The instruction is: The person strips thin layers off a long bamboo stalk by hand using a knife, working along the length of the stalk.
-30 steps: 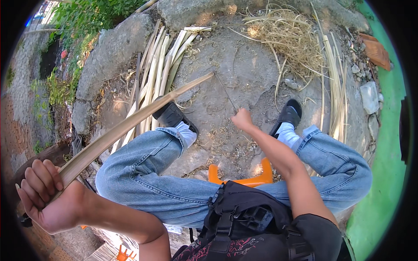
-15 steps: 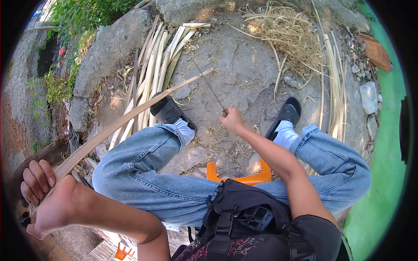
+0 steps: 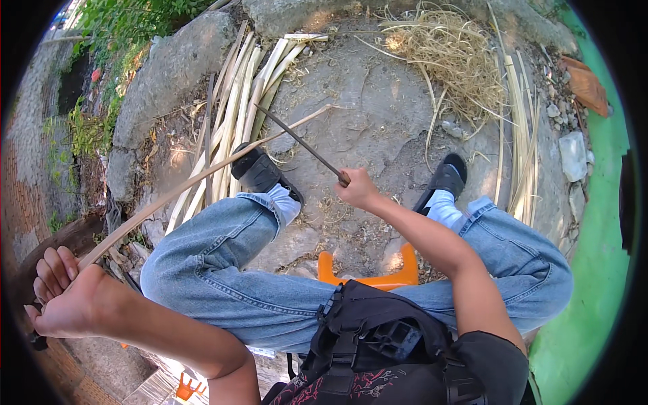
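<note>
My left hand (image 3: 84, 297), at the lower left, is closed round the near end of a long, thin bamboo strip (image 3: 172, 194). The strip slants up and away to the right, over my left shoe, and its tip ends in a fine sliver. My right hand (image 3: 358, 190) grips the handle of a long, dark knife (image 3: 300, 140), in front of me between my feet. The blade points to the far left and crosses the strip near its far end. Whether blade and strip touch, I cannot tell.
Split bamboo lengths (image 3: 233, 115) lie in a pile at the far left, more bamboo strips (image 3: 523, 148) on the right. A heap of curly shavings (image 3: 452, 57) sits at the far right. Under my legs an orange plastic seat (image 3: 368, 280) shows. A green wall (image 3: 594, 223) borders the right.
The knife has swung so its broad side shows and its tip lies further left. The bamboo strip has rolled to a narrower face. My left hand has risen slightly.
</note>
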`<action>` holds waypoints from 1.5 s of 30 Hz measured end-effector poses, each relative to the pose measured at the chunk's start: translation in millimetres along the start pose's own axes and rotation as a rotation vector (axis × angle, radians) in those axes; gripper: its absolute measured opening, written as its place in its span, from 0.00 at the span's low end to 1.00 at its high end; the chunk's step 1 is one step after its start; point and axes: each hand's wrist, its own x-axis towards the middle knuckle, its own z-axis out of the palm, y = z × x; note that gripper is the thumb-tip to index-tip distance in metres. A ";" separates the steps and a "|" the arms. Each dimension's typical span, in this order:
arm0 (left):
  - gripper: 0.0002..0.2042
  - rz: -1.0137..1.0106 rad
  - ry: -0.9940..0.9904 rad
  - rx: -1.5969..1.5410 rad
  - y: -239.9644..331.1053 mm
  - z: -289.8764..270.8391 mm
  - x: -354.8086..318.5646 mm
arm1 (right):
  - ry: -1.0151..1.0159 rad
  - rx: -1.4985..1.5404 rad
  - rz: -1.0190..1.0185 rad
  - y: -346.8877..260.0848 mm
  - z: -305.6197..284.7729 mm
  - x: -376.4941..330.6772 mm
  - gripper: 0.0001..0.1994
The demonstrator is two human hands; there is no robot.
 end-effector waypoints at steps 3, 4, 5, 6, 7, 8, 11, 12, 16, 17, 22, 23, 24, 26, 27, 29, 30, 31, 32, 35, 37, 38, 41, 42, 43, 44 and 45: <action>0.19 -0.043 0.069 0.009 -2.1 8.9 -5.3 | 0.062 -0.043 0.235 48.4 -15.5 17.2 0.10; 0.19 -0.037 0.071 -0.002 -3.5 11.1 -5.9 | 0.078 -0.082 0.270 53.3 -19.4 25.0 0.10; 0.19 -0.029 0.060 -0.005 -4.5 10.5 -5.0 | 0.087 -0.118 0.313 53.8 -17.0 27.2 0.10; 0.18 -0.022 0.051 0.012 -3.1 5.5 -4.5 | 0.069 -0.117 0.317 41.5 -9.7 16.6 0.10; 0.18 -0.019 0.052 0.030 -0.7 2.2 -4.1 | 0.063 -0.097 0.242 27.6 0.7 3.6 0.09; 0.18 -0.003 0.058 0.031 1.3 5.9 -6.1 | 0.081 -0.083 0.162 18.5 -2.7 0.7 0.09; 0.18 -0.022 0.019 0.003 -1.1 5.2 -4.7 | 0.100 -0.089 0.200 54.7 -5.6 -5.9 0.10; 0.18 -0.036 -0.015 -0.040 -3.8 8.0 -3.5 | 0.061 -0.149 0.375 60.8 -19.1 12.1 0.10; 0.18 -0.016 0.005 0.029 -0.3 1.8 -5.1 | 0.029 -0.151 0.327 33.8 -14.9 -9.6 0.09; 0.18 -0.016 -0.008 0.018 0.7 3.1 -4.9 | 0.012 -0.117 0.201 29.4 -17.8 -16.9 0.09; 0.17 -0.038 -0.041 -0.038 -4.6 11.7 -8.1 | 0.155 -0.207 0.345 78.0 -24.4 9.1 0.09; 0.17 -0.007 -0.016 0.000 -2.8 9.8 -7.4 | 0.115 -0.197 0.266 62.0 -16.9 5.0 0.09; 0.17 0.003 0.005 0.037 -1.1 7.6 -10.0 | 0.079 -0.198 0.202 51.9 -18.4 -6.8 0.09; 0.17 0.000 -0.014 0.028 0.1 2.2 -4.2 | 0.040 -0.170 0.142 34.6 -15.6 -16.0 0.09; 0.17 -0.004 -0.038 0.006 0.4 1.4 -1.9 | 0.015 -0.142 0.081 30.7 -17.3 -17.8 0.09; 0.17 -0.038 -0.069 -0.008 -1.4 5.2 -5.6 | 0.082 -0.188 0.212 70.5 -24.0 5.4 0.09; 0.17 -0.050 -0.096 -0.006 -3.7 6.7 -4.7 | 0.130 -0.218 0.330 71.0 -25.7 17.3 0.08; 0.17 -0.049 -0.099 -0.014 -5.2 9.8 -4.9 | 0.138 -0.216 0.329 71.9 -26.6 23.3 0.08; 0.17 -0.022 -0.082 -0.013 -4.0 6.3 -3.1 | 0.094 -0.219 0.240 50.0 -22.2 26.8 0.08; 0.17 -0.023 -0.080 -0.014 -3.7 0.2 0.6 | 0.082 -0.191 0.177 41.7 -16.3 10.0 0.09; 0.17 -0.024 -0.081 -0.029 -3.0 3.2 -1.2 | 0.119 -0.154 0.171 50.4 -21.1 11.7 0.10; 0.17 -0.034 -0.044 -0.042 -1.5 7.9 -7.4 | 0.112 -0.204 0.256 56.7 -28.0 12.5 0.11; 0.16 -0.041 -0.063 -0.104 -1.0 7.8 -6.1 | 0.087 -0.234 0.359 57.0 -37.4 20.2 0.12; 0.17 -0.040 -0.119 -0.146 -1.5 3.0 -2.2 | 0.064 -0.216 0.381 50.1 -38.2 19.1 0.12; 0.17 -0.037 -0.112 -0.140 -3.8 -5.7 4.6 | 0.057 -0.219 0.377 52.3 -32.8 16.4 0.12; 0.17 -0.089 -0.231 -0.273 -6.3 -11.1 9.5 | 0.078 -0.179 0.407 62.7 -37.0 16.6 0.13; 0.18 -0.141 -0.353 -0.400 -7.2 -14.8 11.9 | 0.093 -0.137 0.440 69.8 -40.5 14.9 0.13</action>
